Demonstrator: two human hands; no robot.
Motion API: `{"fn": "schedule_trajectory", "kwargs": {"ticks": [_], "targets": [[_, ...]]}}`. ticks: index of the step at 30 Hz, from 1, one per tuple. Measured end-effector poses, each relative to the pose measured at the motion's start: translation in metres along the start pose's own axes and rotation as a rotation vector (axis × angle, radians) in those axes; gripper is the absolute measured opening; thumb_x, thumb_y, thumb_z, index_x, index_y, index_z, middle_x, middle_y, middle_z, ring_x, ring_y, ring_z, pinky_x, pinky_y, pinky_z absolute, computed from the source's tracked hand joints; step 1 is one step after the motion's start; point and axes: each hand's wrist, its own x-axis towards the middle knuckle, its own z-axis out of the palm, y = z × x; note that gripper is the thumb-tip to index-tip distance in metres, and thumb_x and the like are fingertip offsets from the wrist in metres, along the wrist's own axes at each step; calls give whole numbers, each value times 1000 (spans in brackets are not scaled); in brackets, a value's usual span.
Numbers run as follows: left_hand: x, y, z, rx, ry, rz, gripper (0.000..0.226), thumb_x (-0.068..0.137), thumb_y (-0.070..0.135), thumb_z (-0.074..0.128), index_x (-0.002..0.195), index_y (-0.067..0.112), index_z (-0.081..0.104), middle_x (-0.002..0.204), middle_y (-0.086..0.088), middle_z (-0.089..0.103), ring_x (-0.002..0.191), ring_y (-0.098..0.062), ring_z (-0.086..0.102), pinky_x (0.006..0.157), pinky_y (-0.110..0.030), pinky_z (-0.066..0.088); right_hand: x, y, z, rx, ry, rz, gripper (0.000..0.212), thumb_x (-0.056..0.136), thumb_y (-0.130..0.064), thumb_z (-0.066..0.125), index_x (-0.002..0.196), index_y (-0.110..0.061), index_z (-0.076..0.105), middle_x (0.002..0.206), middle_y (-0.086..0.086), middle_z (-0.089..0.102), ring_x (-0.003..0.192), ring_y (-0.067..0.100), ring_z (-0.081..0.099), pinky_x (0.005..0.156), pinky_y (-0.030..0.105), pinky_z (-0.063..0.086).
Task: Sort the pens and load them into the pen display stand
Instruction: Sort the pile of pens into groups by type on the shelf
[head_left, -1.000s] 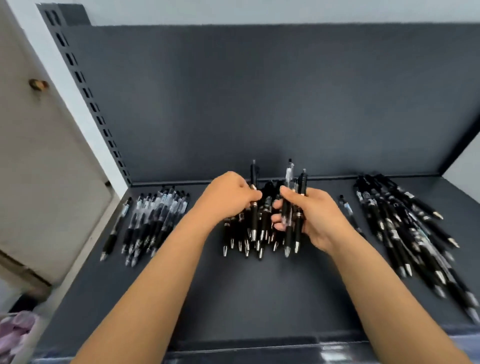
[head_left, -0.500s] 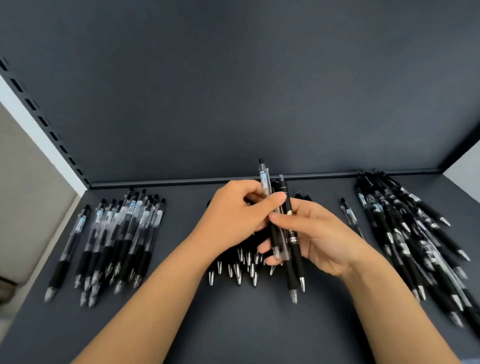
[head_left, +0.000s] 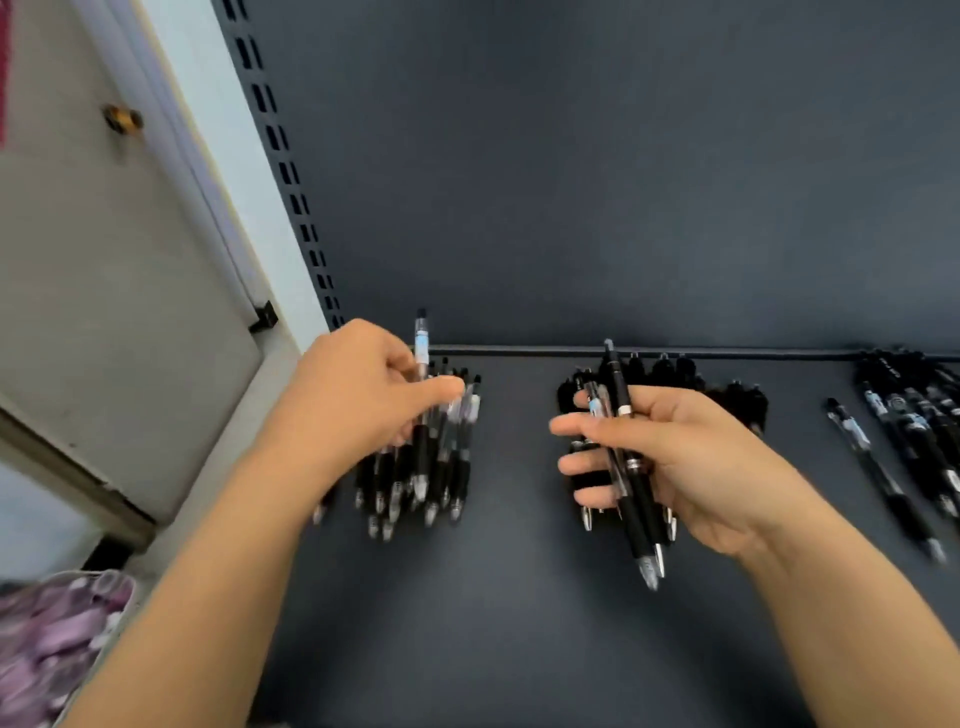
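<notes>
Clear pen (head_left: 421, 340) leftward, inside left grip (head_left: 358, 387)

No writing is legible; the small pale labels (head_left: 422, 344) on the black-and-clear plastic pens (head_left: 441, 457) at mid-frame are too blurred to read.

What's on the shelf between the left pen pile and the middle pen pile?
Nothing. The head view shows only bare dark shelf between the left pile and the middle pile.
</notes>
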Motion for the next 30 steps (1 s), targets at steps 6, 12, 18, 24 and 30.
{"fn": "schedule_trajectory", "kwargs": {"ticks": [6,12,18,24,30], "targets": [[19,-84,-19,260,-86,-129,43,87,49,62,77,7,65,48,-1,65,50,-11,65,54,-23,47,34,16,73,-192,138,9,9,87,2,64,95,-1,59,88,14,60,50,12,60,46,28,55],[16,-100,3,75,-157,-66,39,92,46,56,73,13,50,45,1,63,41,-4,61,46,-16,42,57,34,83,-383,348,-12,27,84,-4,71,108,-7,60,90,5,62,68,17,62,57,30,55],[13,-87,18,89,-56,127,43,97,46,45,111,8,60,64,-4,62,68,-18,66,75,-33,54,62,35,81,-536,433,-41,39,82,-9,74,116,-16,58,86,-1,62,70,11,65,49,25,52],[18,-70,31,89,-38,144,39,100,40,41,102,5,59,61,-4,55,64,-22,63,69,-32,52,63,32,69,-693,553,-79,42,82,-13,74,120,-15,58,84,-5,61,81,21,65,77,45,57],[15,-75,23,197,-23,147,52,98,49,38,64,11,44,54,-3,48,51,-14,48,44,-27,35,57,36,56,-679,596,-164,33,84,-6,64,115,-16,58,81,-4,63,71,25,70,78,50,56]]}}
